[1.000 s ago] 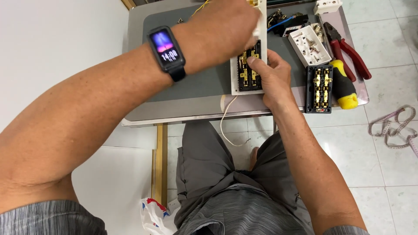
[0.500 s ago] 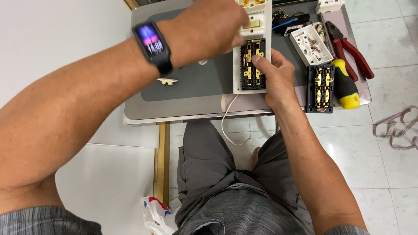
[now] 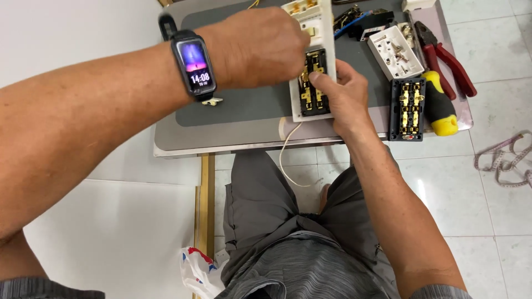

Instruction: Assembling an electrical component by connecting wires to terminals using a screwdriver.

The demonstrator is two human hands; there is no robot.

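Gripping white switch plate, both hands, left hand, right hand, grey mat, white tiled floor.

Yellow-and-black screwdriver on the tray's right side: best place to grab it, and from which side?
Take the yellow-and-black screwdriver by its fat yellow butt end, coming from the near right. That end lies by the grey metal tray's edge; the black socket module crowds its left, the red-handled pliers its far side.
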